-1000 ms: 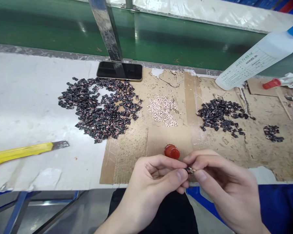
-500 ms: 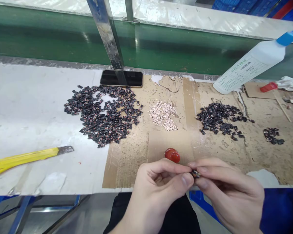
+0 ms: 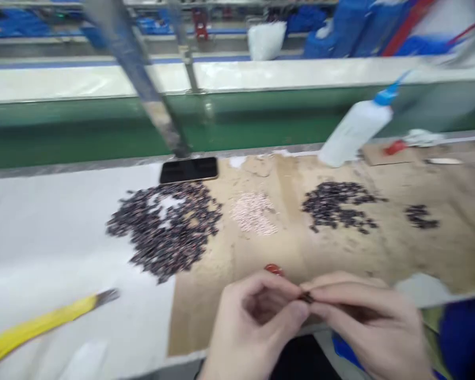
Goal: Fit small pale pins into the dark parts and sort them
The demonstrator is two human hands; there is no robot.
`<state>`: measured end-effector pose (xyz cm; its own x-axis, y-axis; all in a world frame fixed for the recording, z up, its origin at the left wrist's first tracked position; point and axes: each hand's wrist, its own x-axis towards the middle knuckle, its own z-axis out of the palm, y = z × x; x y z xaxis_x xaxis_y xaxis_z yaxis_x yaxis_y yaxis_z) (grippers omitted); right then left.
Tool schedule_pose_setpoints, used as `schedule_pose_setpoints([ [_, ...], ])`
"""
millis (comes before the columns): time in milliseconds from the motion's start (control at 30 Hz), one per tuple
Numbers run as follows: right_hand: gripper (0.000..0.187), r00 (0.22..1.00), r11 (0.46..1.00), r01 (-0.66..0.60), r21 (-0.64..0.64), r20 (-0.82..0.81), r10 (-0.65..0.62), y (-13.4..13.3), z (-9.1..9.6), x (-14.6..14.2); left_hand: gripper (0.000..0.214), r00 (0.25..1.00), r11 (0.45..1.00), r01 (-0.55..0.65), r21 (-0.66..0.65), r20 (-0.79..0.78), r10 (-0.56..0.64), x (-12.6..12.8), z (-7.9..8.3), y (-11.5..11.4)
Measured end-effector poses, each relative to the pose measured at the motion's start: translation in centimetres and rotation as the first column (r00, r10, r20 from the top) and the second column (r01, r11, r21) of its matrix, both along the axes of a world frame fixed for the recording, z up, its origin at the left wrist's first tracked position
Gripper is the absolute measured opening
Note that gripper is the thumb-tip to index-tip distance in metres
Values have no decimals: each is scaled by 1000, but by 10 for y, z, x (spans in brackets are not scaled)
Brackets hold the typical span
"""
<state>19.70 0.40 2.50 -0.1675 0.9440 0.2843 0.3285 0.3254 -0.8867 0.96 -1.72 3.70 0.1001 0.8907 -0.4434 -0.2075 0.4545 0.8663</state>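
Fingertip to fingertip, my left hand (image 3: 257, 322) and my right hand (image 3: 364, 316) pinch a small dark part (image 3: 306, 297) between them above the table's front edge. Blur hides its detail. Just behind the fingers sits a small red dish (image 3: 274, 269), partly covered by my left hand. Beyond it lies a pile of tiny pinkish-white pieces (image 3: 253, 212). A large heap of small black parts (image 3: 174, 248) spreads out on the left. Another black pile (image 3: 332, 203) lies to the right, with a smaller cluster (image 3: 420, 216) farther right.
A yellow utility knife (image 3: 43, 324) lies at the left. At the back are a phone (image 3: 189, 170) by a metal post (image 3: 158, 111) and a tilted white bottle (image 3: 356, 129) with a blue nozzle. Brown cardboard (image 3: 206, 306) covers part of the table; a green strip (image 3: 253, 116) runs behind.
The view has tilted up and blurred, bringing shelves and blue items into sight at the back. Both hands still hold the small dark part together at nearly the same spot.
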Motion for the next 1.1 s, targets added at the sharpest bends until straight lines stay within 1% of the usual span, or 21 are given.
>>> schedule_pose_setpoints([
  [33, 6, 998, 998, 55, 7, 36, -55, 5, 0, 8, 24, 983, 995, 47, 90, -181, -30, -9, -2, 5],
  [67, 4, 986, 989, 146, 23, 83, -147, 11, -1, 21, 24, 908, 971, 78, 224, -418, 24, -19, -7, 12],
  [100, 6, 957, 965, 259, 46, 126, -263, 19, -4, 38, 26, 765, 922, 121, 368, -626, 149, -32, -14, 22],
  [133, 7, 912, 925, 371, 80, 155, -380, 26, -8, 58, 29, 569, 868, 200, 455, -775, 275, -45, -22, 32],
  [167, 12, 859, 879, 467, 100, 185, -477, 34, -13, 80, 36, 355, 841, 293, 455, -868, 346, -58, -31, 43],
  [200, 15, 797, 820, 555, 138, 194, -572, 42, -19, 101, 43, 178, 831, 391, 396, -918, 354, -70, -40, 53],
  [233, 18, 748, 775, 613, 153, 206, -631, 50, -26, 121, 48, 71, 827, 457, 328, -940, 334, -82, -47, 60],
  [267, 21, 708, 742, 651, 162, 221, -670, 59, -34, 138, 49, 3, 823, 489, 289, -944, 330, -91, -53, 66],
  [300, 22, 689, 730, 665, 157, 248, -681, 67, -42, 151, 50, -34, 817, 517, 255, -948, 318, -99, -57, 69],
  [333, 23, 680, 731, 667, 148, 280, -677, 75, -50, 160, 49, -51, 813, 530, 243, -947, 317, -105, -59, 70],
  [400, 24, 675, 747, 650, 139, 347, -651, 87, -62, 169, 45, -58, 807, 539, 242, -945, 322, -111, -59, 70],
  [467, 25, 668, 766, 622, 163, 401, -627, 95, -65, 167, 40, -51, 805, 544, 237, -948, 313, -111, -56, 70],
  [533, 25, 655, 776, 589, 225, 431, -621, 101, -61, 159, 35, -22, 803, 549, 234, -956, 293, -110, -53, 72],
  [600, 23, 660, 794, 531, 295, 444, -606, 107, -53, 144, 31, 34, 802, 541, 252, -960, 278, -109, -49, 75],
  [667, 23, 695, 832, 436, 342, 459, -553, 114, -43, 123, 27, 155, 813, 488, 318, -948, 278, -107, -45, 78],
  [733, 23, 743, 882, 309, 355, 490, -457, 121, -35, 95, 23, 287, 826, 406, 391, -913, 291, -106, -43, 80],
  [767, 23, 763, 906, 237, 349, 511, -396, 124, -32, 79, 22, 339, 832, 364, 419, -891, 301, -105, -42, 80],
  [867, 21, 785, 960, -14, 280, 598, -163, 127, -24, 30, 20, 434, 843, 273, 463, -842, 322, -104, -41, 77],
  [967, 22, 739, 955, -234, 180, 671, 55, 126, -19, -12, 19, 544, 856, 99, 508, -748, 381, -101, -41, 69],
  [1033, 23, 700, 935, -329, 133, 699, 147, 125, -18, -32, 22, 630, 862, -55, 504, -653, 421, -96, -39, 63],
  [1100, 23, 664, 916, -388, 99, 720, 203, 127, -19, -46, 28, 727, 873, -189, 450, -533, 432, -90, -37, 56],
])
